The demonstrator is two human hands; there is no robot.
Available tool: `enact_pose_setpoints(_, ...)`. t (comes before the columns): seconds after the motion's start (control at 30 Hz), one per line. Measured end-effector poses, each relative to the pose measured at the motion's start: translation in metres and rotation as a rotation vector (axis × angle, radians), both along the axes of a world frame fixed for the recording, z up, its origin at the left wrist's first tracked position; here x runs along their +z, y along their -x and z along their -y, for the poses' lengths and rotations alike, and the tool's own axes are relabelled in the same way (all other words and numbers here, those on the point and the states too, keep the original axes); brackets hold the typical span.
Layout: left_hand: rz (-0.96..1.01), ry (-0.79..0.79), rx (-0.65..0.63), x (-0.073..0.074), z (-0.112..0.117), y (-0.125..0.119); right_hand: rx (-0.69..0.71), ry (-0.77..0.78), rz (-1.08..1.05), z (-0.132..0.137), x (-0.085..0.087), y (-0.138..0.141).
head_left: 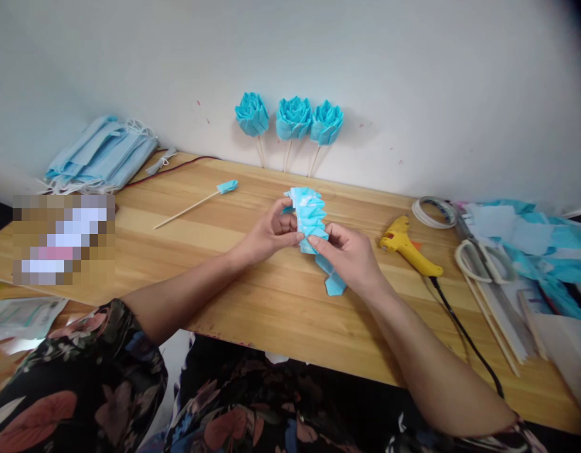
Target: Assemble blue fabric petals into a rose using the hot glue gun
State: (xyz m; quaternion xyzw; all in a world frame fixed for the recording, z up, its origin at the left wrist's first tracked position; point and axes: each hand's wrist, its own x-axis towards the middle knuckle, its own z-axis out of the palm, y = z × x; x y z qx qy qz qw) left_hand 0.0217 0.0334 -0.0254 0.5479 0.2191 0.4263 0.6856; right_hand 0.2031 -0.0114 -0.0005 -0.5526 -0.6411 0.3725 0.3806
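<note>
Fingers (290, 240) of L hand (270, 234) & R hand (354, 253) pinched closed on pleated blue strip (312, 211) above wood tbl (271, 302)

Through the head view I watched the left hand (268, 233) and right hand (354, 253) pinch a pleated blue strip (311, 217) above the wooden table (253, 302). Beyond it, three blue flowers (294, 118) leaned against the wall (413, 94). On the left lay a blue-tipped stick (191, 204) and piled masks (99, 151); on the right, a yellow glue gun (410, 246) and scissors (486, 261).
</note>
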Motion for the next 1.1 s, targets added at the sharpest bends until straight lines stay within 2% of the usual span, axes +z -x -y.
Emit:
enact_pose_setpoints(0.3,0.052,0.063,-0.020,-0.002,-0.003,-0.001,0.021,0.006,-0.004,-0.002,0.004,-0.006)
enact_pose_setpoints(0.4,0.045,0.056,-0.004,-0.003,-0.004,0.000,0.074,0.034,-0.016,-0.003,0.006,-0.010)
enact_pose_setpoints(0.5,0.039,0.050,0.010,-0.004,-0.006,0.001,0.125,0.098,-0.102,-0.004,0.009,-0.015)
enact_pose_setpoints(0.67,0.009,0.022,0.000,-0.003,-0.004,0.001,0.104,0.124,-0.218,-0.002,0.014,-0.015)
enact_pose_setpoints(0.93,-0.016,-0.024,-0.060,-0.001,0.003,-0.003,0.052,0.113,-0.106,-0.002,0.002,-0.003)
enact_pose_setpoints(1.1,0.007,-0.027,-0.104,-0.002,0.003,-0.004,0.046,0.078,-0.018,-0.002,0.002,-0.006)
